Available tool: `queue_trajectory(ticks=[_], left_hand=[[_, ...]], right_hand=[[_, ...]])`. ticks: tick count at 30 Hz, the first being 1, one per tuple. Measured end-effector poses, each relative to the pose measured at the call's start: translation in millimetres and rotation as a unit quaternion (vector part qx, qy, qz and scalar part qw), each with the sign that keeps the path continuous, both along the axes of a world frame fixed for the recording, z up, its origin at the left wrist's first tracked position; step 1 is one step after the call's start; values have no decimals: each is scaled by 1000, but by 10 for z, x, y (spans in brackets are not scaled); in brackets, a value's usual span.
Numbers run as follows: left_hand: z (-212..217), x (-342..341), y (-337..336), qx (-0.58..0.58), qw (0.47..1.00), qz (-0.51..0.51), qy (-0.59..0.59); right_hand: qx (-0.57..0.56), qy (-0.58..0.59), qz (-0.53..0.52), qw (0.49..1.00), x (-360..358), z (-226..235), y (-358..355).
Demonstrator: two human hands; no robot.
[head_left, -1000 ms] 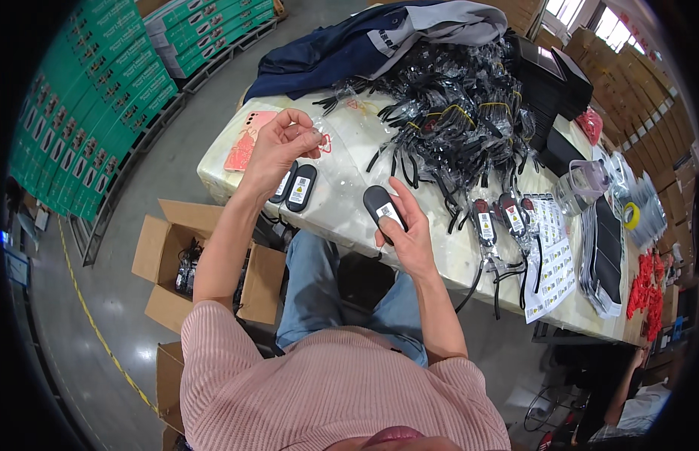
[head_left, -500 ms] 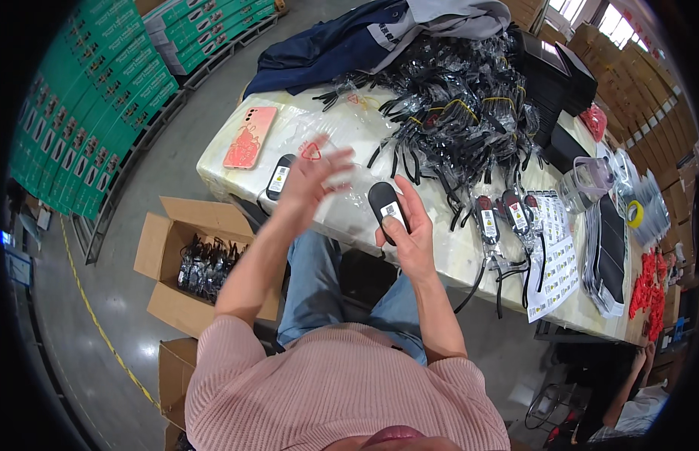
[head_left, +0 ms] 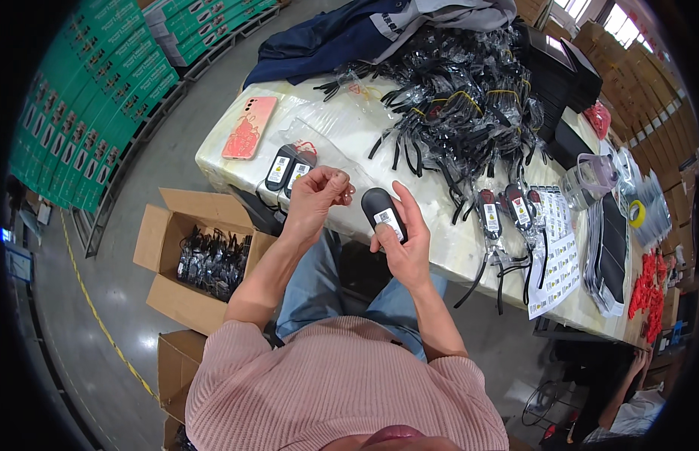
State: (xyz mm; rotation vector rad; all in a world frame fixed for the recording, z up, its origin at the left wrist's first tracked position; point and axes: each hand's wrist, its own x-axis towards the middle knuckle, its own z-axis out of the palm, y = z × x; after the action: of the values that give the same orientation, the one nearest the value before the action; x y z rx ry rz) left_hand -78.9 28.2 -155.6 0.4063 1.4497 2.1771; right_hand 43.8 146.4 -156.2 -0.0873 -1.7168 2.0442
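Observation:
My right hand [head_left: 406, 244] grips a black oval device [head_left: 378, 203] with a white label on its face; the thumb presses near the label's lower end. Left of it, my left hand [head_left: 313, 201] is raised at the table's near edge, fingertips pinched together. Whatever lies in that pinch is too small to make out. Just beyond the left hand, two more labelled black devices lie side by side, a left one [head_left: 279, 168] and a partly covered right one [head_left: 300, 170]. A clear plastic bag [head_left: 323, 139] lies beside them.
A pink phone [head_left: 249, 128] lies at the table's left. Bagged black devices with straps are heaped [head_left: 470, 98] at the back. Several sit by label sheets [head_left: 554, 274] on the right. An open carton [head_left: 165, 244] of bagged pieces stands on the floor at left.
My left hand has gone from spread and blurred to a pinch, coming down and slightly right. A second device on the table now shows. My right hand keeps its device, shifted slightly left.

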Motion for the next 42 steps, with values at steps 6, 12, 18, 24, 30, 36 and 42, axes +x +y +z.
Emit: queue_trajectory(ticks=[6,12,18,24,30,36,42], left_hand=[[-67,-32,-19,8,999,17,28],[-48,-35,-20,12,999,38,-2],[-67,-4,16,13,999,52,10],[61,155,-25,8,1000,4,12],[90,187,-24,-17,999,5,47],[72,163,-34,-2,999,-18,29],[114,184,-51,-7,999,-20,41]], right_hand=[[35,-10,-30,999,27,-11,10],[41,-15,-59,997,71,-20,2],[69,-32,-47,996,122,-14,-60],[122,-34,-70,989,66,-47,-53],[151,-7,-56,987,75,-81,-42],[94,5,-30,995,121,-28,-56],[32,-17,-11,999,125,11,-67]])
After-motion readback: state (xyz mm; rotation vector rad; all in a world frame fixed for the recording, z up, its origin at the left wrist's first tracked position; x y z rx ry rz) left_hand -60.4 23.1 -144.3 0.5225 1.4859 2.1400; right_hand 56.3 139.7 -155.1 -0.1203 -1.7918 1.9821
